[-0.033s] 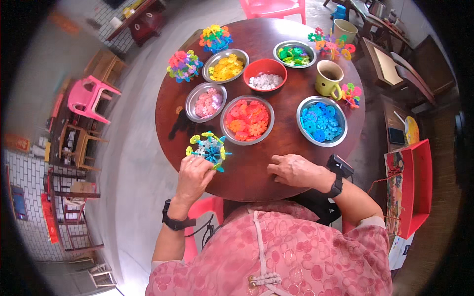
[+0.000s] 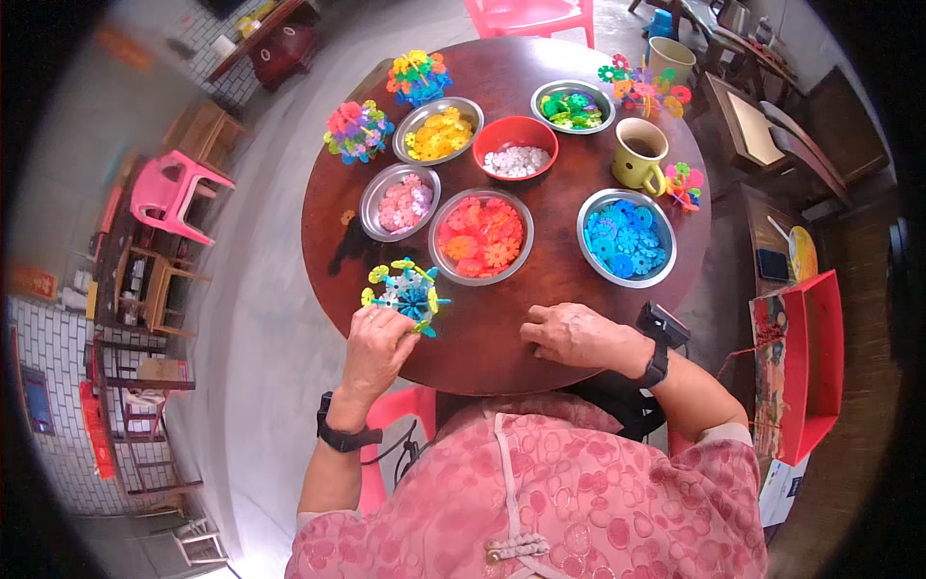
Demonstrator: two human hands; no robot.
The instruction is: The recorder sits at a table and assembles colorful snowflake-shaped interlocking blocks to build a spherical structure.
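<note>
A ball of interlocking plastic flower discs (image 2: 410, 299), teal and white with yellow-green tips, rests near the table's front left edge. The fingers of my left hand (image 2: 378, 340) are closed on its near side. To the right, my right hand (image 2: 577, 336) lies low over the tabletop with its fingers curled in; anything inside them is hidden. Beyond the hands stand a metal bowl of red-orange discs (image 2: 480, 236) and, at the right, one of blue discs (image 2: 627, 238). A smaller metal bowl of pink discs (image 2: 403, 205) sits farther left.
Farther back on the round wooden table (image 2: 569, 214) are a yellow-disc bowl (image 2: 440, 133), a red bowl of white discs (image 2: 517, 149), a green-disc bowl (image 2: 573, 106) and a yellow-green mug (image 2: 639, 159). Finished-looking disc clusters (image 2: 358, 131) line the edges. A red box (image 2: 810, 367) stands at right.
</note>
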